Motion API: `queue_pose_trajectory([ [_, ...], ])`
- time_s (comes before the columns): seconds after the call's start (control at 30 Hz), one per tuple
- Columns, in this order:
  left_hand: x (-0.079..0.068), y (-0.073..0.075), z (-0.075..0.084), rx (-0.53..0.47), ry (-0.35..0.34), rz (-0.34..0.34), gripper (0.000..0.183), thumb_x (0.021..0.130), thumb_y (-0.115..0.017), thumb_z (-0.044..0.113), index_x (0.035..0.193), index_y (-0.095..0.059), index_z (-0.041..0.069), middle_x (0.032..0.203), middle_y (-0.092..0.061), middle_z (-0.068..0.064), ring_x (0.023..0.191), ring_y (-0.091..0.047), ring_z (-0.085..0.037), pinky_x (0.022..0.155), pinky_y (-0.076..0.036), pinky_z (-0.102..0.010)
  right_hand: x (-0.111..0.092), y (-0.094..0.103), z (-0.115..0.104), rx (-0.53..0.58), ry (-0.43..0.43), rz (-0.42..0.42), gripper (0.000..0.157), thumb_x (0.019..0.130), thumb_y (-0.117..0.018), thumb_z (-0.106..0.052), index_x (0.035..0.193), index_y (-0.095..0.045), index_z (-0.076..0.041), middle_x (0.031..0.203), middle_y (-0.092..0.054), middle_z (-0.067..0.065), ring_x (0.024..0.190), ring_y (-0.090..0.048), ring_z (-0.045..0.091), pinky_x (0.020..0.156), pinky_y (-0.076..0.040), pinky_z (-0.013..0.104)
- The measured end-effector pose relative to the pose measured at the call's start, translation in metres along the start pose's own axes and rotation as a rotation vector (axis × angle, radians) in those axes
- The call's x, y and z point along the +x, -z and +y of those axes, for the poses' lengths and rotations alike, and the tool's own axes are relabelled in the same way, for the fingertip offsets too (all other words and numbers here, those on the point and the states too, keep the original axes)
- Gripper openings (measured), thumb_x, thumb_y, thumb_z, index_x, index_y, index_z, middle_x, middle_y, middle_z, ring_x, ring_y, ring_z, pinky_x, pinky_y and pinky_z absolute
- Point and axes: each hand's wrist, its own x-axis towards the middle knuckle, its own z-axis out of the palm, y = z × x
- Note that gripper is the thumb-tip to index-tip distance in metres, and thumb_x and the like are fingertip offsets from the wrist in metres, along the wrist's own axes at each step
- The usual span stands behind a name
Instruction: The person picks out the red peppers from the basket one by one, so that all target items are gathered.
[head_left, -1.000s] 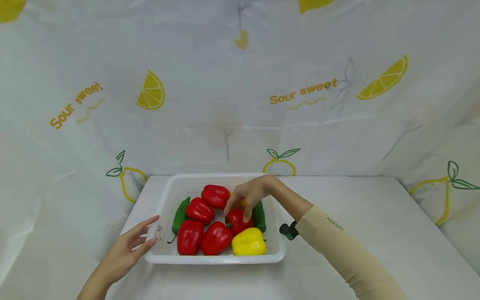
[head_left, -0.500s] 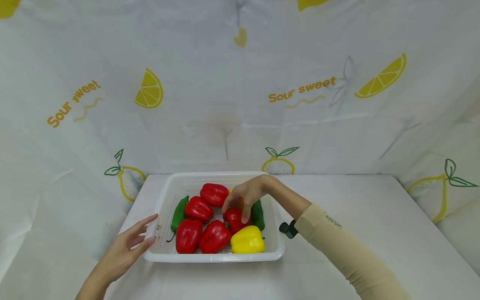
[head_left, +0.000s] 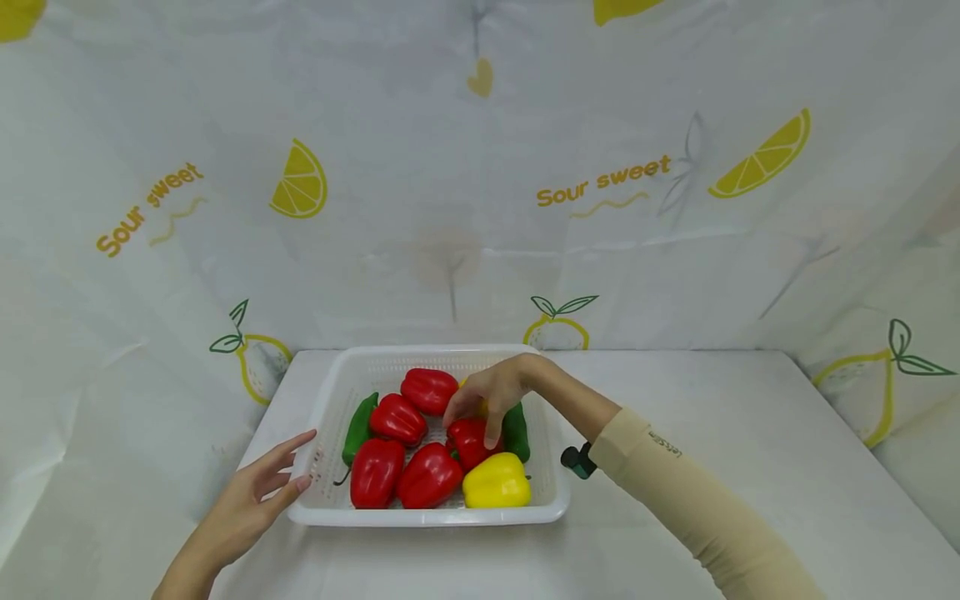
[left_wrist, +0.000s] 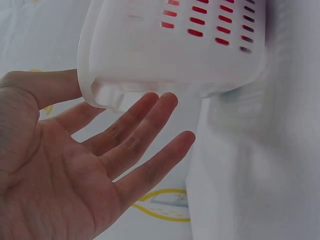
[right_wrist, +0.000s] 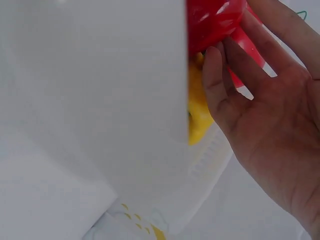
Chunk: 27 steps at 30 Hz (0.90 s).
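A white plastic basket (head_left: pixel 427 517) holds several red bell peppers. My right hand (head_left: pixel 502 392) reaches down into its right half, fingers and thumb curled round a red bell pepper (head_left: pixel 470 443). In the right wrist view those fingers lie against the red skin, and part of a yellow bell pepper (right_wrist: pixel 198 100) shows beyond the basket wall. At the basket's left side is my left hand (head_left: pixel 251 500), fingers nearly straight and spread. The left wrist view has its thumb at the rim of the basket (left_wrist: pixel 87 60) and the other fingers extended beside the wall.
Another yellow bell pepper (head_left: pixel 497 482) lies at the basket's front right. Long green peppers (head_left: pixel 360 429) lie along the left and right sides inside. The white table (head_left: pixel 675 467) extends to the right, and a lemon-printed sheet (head_left: pixel 420 167) hangs behind.
Both hands and the peppers hold almost the same places; the right fingers sit slightly further left than a second ago, while the whole head view has shifted a little.
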Motion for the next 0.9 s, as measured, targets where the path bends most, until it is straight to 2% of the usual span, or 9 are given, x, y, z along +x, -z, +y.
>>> queue_pose_trajectory([
  [0.07,0.0,0.0,0.0,0.006,0.003,0.001,0.061,0.102,-0.074,0.015,0.159,-0.053,0.007,0.145,-0.066,-0.024,0.109,-0.079,-0.028,0.085,-0.059,-0.02,0.001,-0.001,0.0,-0.032,0.005,0.007,0.07,0.087,-0.088,-0.009,0.151,-0.061,-0.018,0.154,-0.062,-0.003,0.147,-0.054,0.018,0.114,-0.058,0.039],
  [0.2,0.0,0.0,-0.001,0.016,-0.002,0.005,0.06,0.102,-0.074,0.014,0.159,-0.053,0.008,0.143,-0.067,-0.022,0.107,-0.078,-0.018,0.086,-0.059,-0.02,0.004,-0.004,-0.002,-0.092,0.018,0.027,0.07,0.088,-0.088,-0.011,0.152,-0.06,-0.017,0.154,-0.062,-0.001,0.146,-0.054,0.019,0.114,-0.058,0.038],
  [0.27,-0.001,0.0,-0.002,0.016,0.004,0.006,0.061,0.102,-0.074,0.014,0.159,-0.053,0.008,0.143,-0.067,-0.021,0.107,-0.078,-0.017,0.086,-0.059,-0.02,0.004,-0.006,-0.004,-0.112,0.022,0.046,0.069,0.088,-0.088,-0.011,0.152,-0.061,-0.016,0.153,-0.062,0.0,0.144,-0.054,0.019,0.112,-0.059,0.038],
  [0.47,-0.001,-0.001,-0.001,0.014,0.035,0.001,0.061,0.103,-0.074,0.016,0.16,-0.052,0.009,0.143,-0.067,-0.022,0.111,-0.078,-0.031,0.085,-0.059,-0.02,0.006,-0.01,-0.006,-0.145,0.003,0.091,0.068,0.087,-0.089,-0.01,0.149,-0.063,-0.015,0.149,-0.065,0.001,0.139,-0.056,0.018,0.109,-0.061,0.037],
  [0.67,-0.002,0.0,0.0,0.029,0.04,0.006,0.061,0.103,-0.074,0.016,0.16,-0.052,0.008,0.144,-0.066,-0.023,0.111,-0.079,-0.033,0.086,-0.059,-0.02,0.008,-0.013,-0.006,-0.151,-0.015,0.124,0.065,0.085,-0.091,-0.012,0.144,-0.063,-0.015,0.141,-0.066,-0.001,0.133,-0.057,0.016,0.106,-0.062,0.035],
  [0.9,-0.002,-0.001,0.001,0.046,0.069,0.006,0.061,0.103,-0.074,0.018,0.16,-0.052,0.01,0.146,-0.066,-0.023,0.115,-0.077,-0.037,0.085,-0.058,-0.021,0.004,-0.015,-0.005,-0.186,0.022,0.181,0.058,0.082,-0.094,-0.013,0.133,-0.068,-0.018,0.131,-0.07,-0.006,0.123,-0.062,0.011,0.1,-0.064,0.03],
])
